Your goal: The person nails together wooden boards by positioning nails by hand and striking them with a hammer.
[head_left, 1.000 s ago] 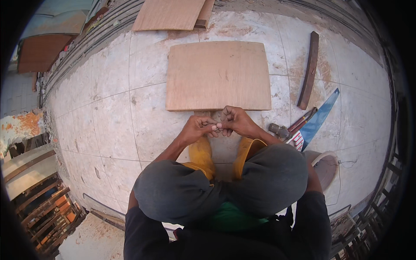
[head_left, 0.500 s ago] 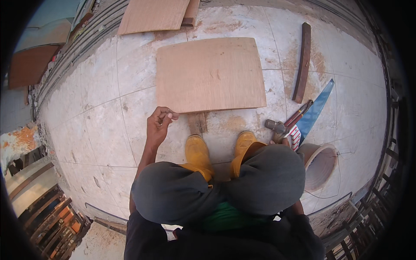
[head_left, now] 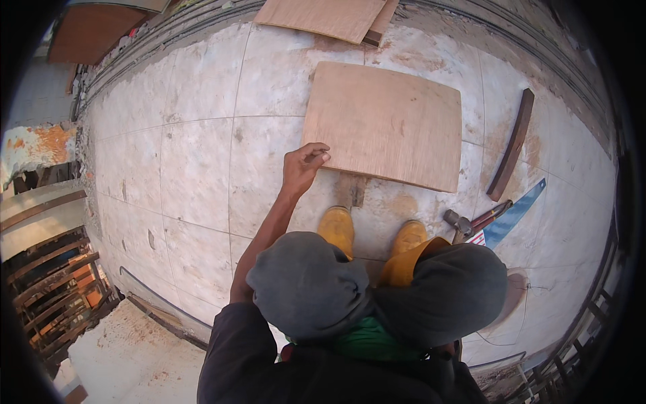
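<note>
Plywood panel (head_left: 387, 128), its near-left corner at the left fingers (head_left: 316, 147) (pinched narrow, contents and contact unclear).

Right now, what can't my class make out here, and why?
In the head view:
Right hand: out of sight, probably behind the right knee.
Anything between the left fingers: too small.
Bucket: mostly covered by that knee.
Far plywood sheet: cut off by top edge.

Right hand out of sight. Left hand (head_left: 303, 168) at near-left corner of plywood panel (head_left: 387, 124); anything between thumb and fingers too small to tell. Right knee (head_left: 444, 296) hides most of bucket (head_left: 517, 293). Plywood sheets (head_left: 323, 17), far edge of tiled floor (head_left: 195, 168), cut off above.
</note>
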A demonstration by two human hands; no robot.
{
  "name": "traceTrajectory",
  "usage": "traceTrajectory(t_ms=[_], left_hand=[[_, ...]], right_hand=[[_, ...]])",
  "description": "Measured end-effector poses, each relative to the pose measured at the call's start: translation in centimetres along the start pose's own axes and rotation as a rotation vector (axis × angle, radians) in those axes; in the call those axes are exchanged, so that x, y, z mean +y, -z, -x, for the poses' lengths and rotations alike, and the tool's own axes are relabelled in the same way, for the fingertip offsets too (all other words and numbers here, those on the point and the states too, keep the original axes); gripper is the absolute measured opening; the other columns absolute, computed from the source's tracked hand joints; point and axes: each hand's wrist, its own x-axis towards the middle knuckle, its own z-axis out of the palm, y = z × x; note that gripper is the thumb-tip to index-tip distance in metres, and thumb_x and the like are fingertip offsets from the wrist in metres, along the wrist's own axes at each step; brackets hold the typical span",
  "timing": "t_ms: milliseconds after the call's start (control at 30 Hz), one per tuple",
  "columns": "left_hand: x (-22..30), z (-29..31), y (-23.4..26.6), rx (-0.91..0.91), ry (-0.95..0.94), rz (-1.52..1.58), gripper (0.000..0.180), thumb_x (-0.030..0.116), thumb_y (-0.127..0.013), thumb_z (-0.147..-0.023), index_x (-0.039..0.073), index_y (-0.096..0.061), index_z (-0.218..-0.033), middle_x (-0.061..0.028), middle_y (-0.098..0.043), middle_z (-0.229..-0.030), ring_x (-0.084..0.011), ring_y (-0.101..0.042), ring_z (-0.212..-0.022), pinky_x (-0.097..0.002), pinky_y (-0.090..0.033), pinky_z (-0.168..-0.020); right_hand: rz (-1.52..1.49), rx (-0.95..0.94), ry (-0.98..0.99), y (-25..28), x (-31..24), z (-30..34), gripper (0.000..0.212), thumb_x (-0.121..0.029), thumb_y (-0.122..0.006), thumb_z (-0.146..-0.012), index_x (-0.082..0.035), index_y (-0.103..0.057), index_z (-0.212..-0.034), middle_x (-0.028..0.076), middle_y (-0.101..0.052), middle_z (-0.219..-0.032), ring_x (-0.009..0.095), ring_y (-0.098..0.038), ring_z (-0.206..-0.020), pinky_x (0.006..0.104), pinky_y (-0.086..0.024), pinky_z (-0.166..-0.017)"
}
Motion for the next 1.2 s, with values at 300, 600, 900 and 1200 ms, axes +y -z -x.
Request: traceTrajectory(t_ms=[300,600,900,1200], left_hand=[[-0.3,-0.3,-1.0,-0.036,-0.335,-0.319,0.008,0.004,-0.069,-0.083,0.004,-0.072,-0.09,-0.0093,-0.071,-0.089,-0.0291,-0.065,-0.086,-0.0382,-0.051,-0.077],[-0.1,-0.6,-2.0,-0.039,-0.428,-0.387,0.014,0.003,-0.068,-0.083,0.005,-0.072,-0.096,-0.0106,-0.069,-0.086,-0.0302,-0.062,-0.084,-0.0401,-0.049,-0.078],[-1.7,0.8,-3.1,0.101,-0.312,-0.196,0.021,0.0,-0.071,-0.082,0.002,-0.072,-0.103,-0.0109,-0.07,-0.089,-0.023,-0.068,-0.082,-0.0341,-0.054,-0.077],[-0.6,0.7,-3.5,0.122,-0.263,-0.135,0.013,0.006,-0.072,-0.079,0.006,-0.072,-0.092,-0.0059,-0.071,-0.093,-0.0246,-0.064,-0.096,-0.0394,-0.045,-0.087]], right_hand=[[-0.537,-0.076,0.142,3.2,-2.2,0.9,0.032,-0.035,-0.069,-0.094,-0.006,-0.055,-0.098,0.0,-0.052,-0.067,0.011,-0.045,-0.055,0.0309,-0.037,-0.049],[-0.011,-0.504,0.623,7.3,-21.4,-2.8,0.042,-0.044,-0.062,-0.096,-0.003,-0.053,-0.099,0.01,-0.055,-0.061,0.023,-0.055,-0.056,0.0405,-0.043,-0.055],[0.258,-0.59,0.975,3.0,-29.3,-1.1,0.034,-0.039,-0.055,-0.1,-0.006,-0.053,-0.112,0.019,-0.06,-0.066,0.043,-0.063,-0.066,0.0512,-0.045,-0.06],[0.239,-0.585,0.95,1.8,-29.0,-1.1,0.034,-0.037,-0.055,-0.1,-0.006,-0.053,-0.115,0.02,-0.061,-0.068,0.044,-0.064,-0.069,0.0524,-0.046,-0.063]])
